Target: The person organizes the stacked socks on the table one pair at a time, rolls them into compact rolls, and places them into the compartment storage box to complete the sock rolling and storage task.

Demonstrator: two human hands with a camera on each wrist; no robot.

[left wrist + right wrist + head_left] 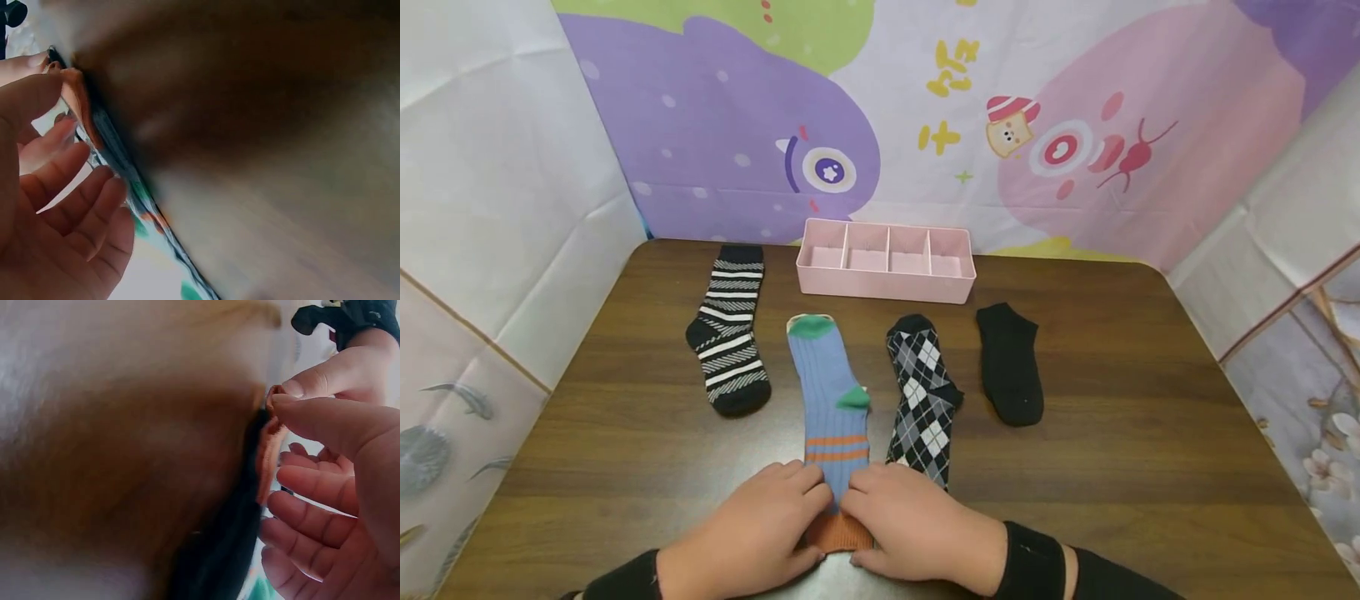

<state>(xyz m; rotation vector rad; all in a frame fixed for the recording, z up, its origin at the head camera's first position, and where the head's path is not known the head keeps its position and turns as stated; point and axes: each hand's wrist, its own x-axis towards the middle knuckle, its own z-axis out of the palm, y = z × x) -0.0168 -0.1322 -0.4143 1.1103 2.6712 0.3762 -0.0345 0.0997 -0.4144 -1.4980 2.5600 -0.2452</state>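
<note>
A blue ribbed sock (831,392) with green toe and heel and an orange cuff (844,533) lies lengthwise on the brown table (1112,467), cuff toward me. My left hand (790,510) and right hand (874,502) meet over the cuff end and cover most of it. In the right wrist view my right hand (312,456) pinches the orange cuff (270,456) between thumb and forefinger. In the left wrist view my left hand (62,181) has its fingers curled at the cuff's edge (78,100), with the thumb above it.
A black-and-white striped sock (730,333) lies to the left. A grey argyle sock (925,400) touches my right hand's side, and a black ankle sock (1011,367) lies further right. A pink divided box (886,287) stands at the back. Printed cloth walls enclose the table.
</note>
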